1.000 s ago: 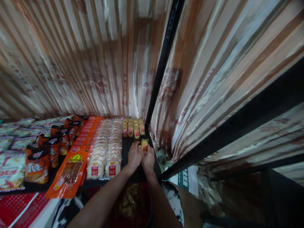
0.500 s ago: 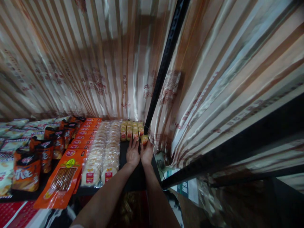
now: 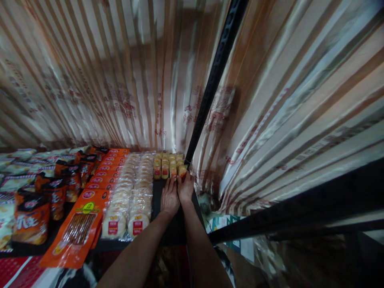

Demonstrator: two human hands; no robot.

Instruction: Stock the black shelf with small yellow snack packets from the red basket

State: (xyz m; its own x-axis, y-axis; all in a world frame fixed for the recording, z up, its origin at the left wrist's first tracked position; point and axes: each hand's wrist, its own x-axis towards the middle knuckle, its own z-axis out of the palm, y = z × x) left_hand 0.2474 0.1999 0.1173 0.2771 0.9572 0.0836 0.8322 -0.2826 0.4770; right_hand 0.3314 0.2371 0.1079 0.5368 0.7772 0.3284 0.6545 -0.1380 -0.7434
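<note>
yellow packs [image 3: 165, 171] just below center frame, left hand [image 3: 170, 199] loose, fingers out, right hand [image 3: 185, 188] at the end one, can't tell if gripping, post [image 3: 211, 88] crowding their right side, bare shelf [image 3: 174, 230] below

Right hand [image 3: 186, 188] partly hides the end yellow pack [image 3: 182, 171]; grip unclear. White snack bags [image 3: 6, 218] cut off at left edge; black post [image 3: 214, 72] at top. Curtain [image 3: 135, 80] print blurred. Items beneath shelf [image 3: 157, 196] too dark to identify.
</note>
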